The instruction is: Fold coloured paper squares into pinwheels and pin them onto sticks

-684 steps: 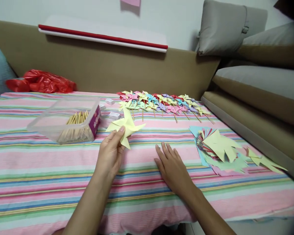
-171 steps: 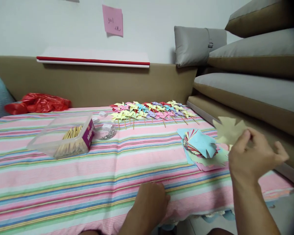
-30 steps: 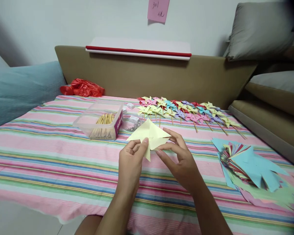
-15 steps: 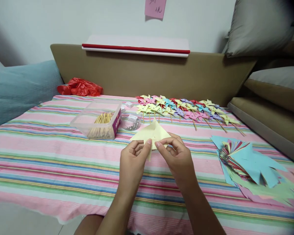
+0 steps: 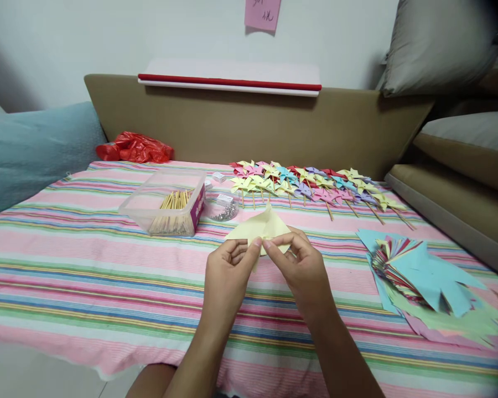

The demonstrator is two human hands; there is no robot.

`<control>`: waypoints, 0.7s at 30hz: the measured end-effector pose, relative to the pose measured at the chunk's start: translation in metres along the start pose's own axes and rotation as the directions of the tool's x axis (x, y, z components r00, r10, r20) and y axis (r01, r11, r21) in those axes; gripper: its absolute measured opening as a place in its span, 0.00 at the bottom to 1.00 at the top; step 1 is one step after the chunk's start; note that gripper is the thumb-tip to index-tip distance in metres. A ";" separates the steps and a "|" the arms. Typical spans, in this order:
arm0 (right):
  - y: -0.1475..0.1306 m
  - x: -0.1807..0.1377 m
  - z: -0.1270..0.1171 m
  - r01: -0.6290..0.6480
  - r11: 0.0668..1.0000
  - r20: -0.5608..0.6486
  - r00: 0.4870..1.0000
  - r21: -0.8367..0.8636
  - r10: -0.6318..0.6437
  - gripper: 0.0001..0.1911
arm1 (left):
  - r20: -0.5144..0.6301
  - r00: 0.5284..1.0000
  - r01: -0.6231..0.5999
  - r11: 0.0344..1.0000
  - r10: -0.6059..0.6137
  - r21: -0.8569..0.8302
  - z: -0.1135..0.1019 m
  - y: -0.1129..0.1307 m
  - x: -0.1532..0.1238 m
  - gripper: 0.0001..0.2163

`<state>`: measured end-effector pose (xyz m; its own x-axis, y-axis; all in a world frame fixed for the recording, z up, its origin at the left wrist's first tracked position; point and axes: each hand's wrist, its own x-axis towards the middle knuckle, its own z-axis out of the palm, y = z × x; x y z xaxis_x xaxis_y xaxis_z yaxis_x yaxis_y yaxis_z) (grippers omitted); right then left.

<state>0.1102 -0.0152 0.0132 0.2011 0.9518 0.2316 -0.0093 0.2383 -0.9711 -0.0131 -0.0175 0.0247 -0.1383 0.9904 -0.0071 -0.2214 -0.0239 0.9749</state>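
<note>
A pale yellow sheet of cut paper (image 5: 259, 225), partly folded, is held up between my hands above the striped cloth. My left hand (image 5: 232, 264) pinches it from the left, thumb on the near side and fingers curled behind. From the right, my right hand (image 5: 299, 262) pinches the same paper with thumb and index finger. Both thumb tips meet close to the paper's middle. Beyond the hands lies a round clear dish of small metal pins (image 5: 224, 211). Left of it stands a clear plastic box (image 5: 139, 207) holding many thin wooden sticks (image 5: 175, 207).
Finished paper pinwheels (image 5: 305, 182) in several colours lie at the back right. A stack of cut coloured paper (image 5: 431, 276) is at the right. A red plastic bag (image 5: 139, 148) sits back left. Cushions (image 5: 460, 149) border the right side, a blue pillow (image 5: 37, 149) the left.
The paper and my left hand have shifted slightly right, and the thumbs are closer together. The lower flap of the paper that hung below the thumbs is now mostly hidden.
</note>
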 end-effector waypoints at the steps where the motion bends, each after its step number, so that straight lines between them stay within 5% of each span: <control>1: 0.000 0.000 0.001 0.002 1.000 -0.012 1.000 -0.001 -0.002 0.09 | 0.008 1.000 -0.001 1.000 0.001 -0.001 0.000 0.000 0.000 0.14; 18: -0.001 -0.006 0.009 0.044 0.995 -0.065 0.997 -0.086 -0.050 0.09 | 0.026 0.997 -0.069 0.997 0.069 0.021 -0.001 -0.003 0.000 0.13; 21: -0.006 -0.005 0.008 0.068 0.997 -0.101 0.993 0.028 -0.065 0.23 | 0.038 0.995 -0.097 0.994 0.095 0.047 -0.002 -0.001 0.000 0.14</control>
<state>0.1012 -0.0195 0.0180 0.2994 0.9098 0.2875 -0.0231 0.3081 -0.9511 -0.0148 -0.0175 0.0235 -0.1223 0.9880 0.0943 -0.1609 -0.1135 0.9804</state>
